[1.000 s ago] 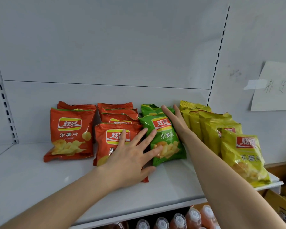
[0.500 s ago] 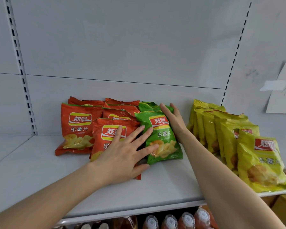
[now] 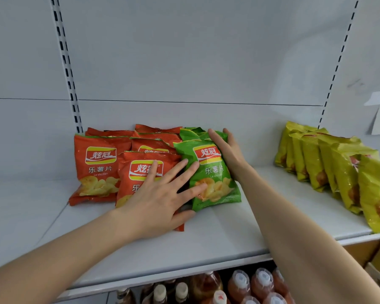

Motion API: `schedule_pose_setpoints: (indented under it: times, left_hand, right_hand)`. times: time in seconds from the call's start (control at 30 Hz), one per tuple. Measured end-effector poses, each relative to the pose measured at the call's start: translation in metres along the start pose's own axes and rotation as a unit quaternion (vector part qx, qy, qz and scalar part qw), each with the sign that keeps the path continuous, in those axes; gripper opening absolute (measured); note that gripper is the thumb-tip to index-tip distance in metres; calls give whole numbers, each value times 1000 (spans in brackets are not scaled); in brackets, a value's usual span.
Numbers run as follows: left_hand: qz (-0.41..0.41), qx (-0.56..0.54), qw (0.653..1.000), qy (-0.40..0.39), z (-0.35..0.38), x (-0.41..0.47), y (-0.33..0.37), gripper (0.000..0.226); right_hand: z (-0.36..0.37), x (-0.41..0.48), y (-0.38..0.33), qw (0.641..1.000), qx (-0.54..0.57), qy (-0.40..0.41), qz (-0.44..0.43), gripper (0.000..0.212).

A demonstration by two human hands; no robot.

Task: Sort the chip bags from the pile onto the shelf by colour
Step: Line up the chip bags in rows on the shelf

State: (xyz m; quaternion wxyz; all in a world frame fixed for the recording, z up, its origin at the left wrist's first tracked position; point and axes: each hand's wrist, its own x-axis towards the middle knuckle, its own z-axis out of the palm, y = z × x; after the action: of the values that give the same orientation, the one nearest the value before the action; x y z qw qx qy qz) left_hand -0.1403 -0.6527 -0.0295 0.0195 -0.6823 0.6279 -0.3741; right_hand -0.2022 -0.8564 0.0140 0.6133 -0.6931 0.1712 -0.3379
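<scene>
Our front green bag [image 3: 211, 178] stands upright on the shelf [image 3: 228, 233], pinned between our open hands: the right hand [image 3: 227, 150] lies flat against its right edge, the left hand [image 3: 158, 200] is spread over its left edge and the red bag [image 3: 136, 172] beside it.

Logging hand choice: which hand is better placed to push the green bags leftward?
Right: the right hand lies against the green bags' right side; the left hand rests mostly on the front orange bag.

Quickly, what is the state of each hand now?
Left hand: open, resting flat on the front orange bag.
Right hand: open, pressing against the green bag.
</scene>
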Motion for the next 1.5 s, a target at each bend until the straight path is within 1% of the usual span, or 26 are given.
schedule_pose_setpoints:
  times: [0.33,0.57,0.67,0.9,1.1,1.23,1.37,1.5]
  left_hand:
    - [9,-5,1000,8,-6,-52,-42,53]
    - [10,-13,1000,15,-8,-73,-57,52]
    - [0,-12,1000,6,-10,-85,-63,53]
    - [6,-13,1000,3,-16,-114,-90,53]
    - [-5,-5,1000,1,-19,-135,-102,54]
    - [-1,-1,1000,-6,-22,-141,-107,54]
    - [-4,-7,1000,-14,-23,-135,-102,61]
    - [-10,-28,1000,-4,-24,-131,-98,58]
  right_hand:
    - [64,-14,-3,1000,16,4,3,83]
    - [88,-18,-4,1000,12,-3,1,84]
    - [102,-23,-7,1000,-4,3,-5,84]
    - [141,-30,-11,1000,-5,7,2,89]
    - [166,-38,-17,1000,-5,-7,0,87]
    - [172,-39,-17,1000,-11,-7,0,87]
    - [163,-38,-15,999,-41,-5,-7,83]
    - [152,-39,-19,998,-55,-13,-8,79]
